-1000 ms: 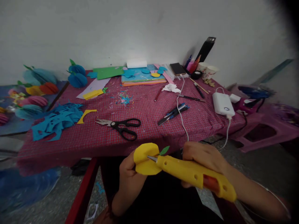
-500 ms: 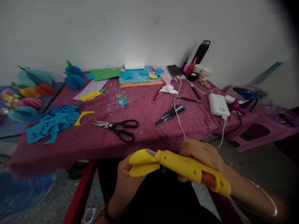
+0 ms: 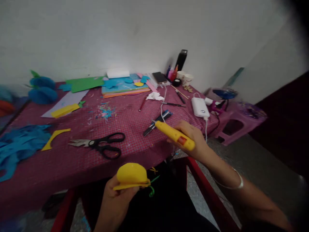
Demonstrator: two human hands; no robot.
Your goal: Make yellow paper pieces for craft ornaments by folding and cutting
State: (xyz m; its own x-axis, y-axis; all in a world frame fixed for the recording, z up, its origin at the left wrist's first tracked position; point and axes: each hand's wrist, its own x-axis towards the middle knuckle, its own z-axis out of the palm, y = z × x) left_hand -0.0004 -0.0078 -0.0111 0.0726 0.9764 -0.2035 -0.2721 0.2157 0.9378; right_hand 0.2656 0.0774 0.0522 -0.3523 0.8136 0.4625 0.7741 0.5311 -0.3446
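Observation:
Low in front of my lap, my left hand [image 3: 118, 196] is closed on a yellow paper ornament [image 3: 132, 174] of rounded, folded leaves. A thin green paper curl [image 3: 151, 192] hangs from its right end. Farther up and to the right, my right hand [image 3: 190, 137] grips a yellow hot glue gun [image 3: 169, 129]. Its metal tip points left, over a blue-and-black box cutter [image 3: 156, 123] on the table, and is well apart from the ornament. Black-handled scissors [image 3: 101, 144] lie partly spread on the cloth between my hands and the paper scraps.
The checked red tablecloth [image 3: 130, 119] bears blue paper scraps [image 3: 24, 141], a yellow cut-out strip [image 3: 54, 138], stacked coloured sheets [image 3: 116, 91] and blue paper balls [image 3: 43, 93]. A white power bank [image 3: 200, 107] with cables is at the right. A pink stool [image 3: 231, 125] stands beyond it.
My right hand has drawn the glue gun away from the ornament, up over the table. My left hand has lowered and turned the ornament. The whole view has shifted to the right.

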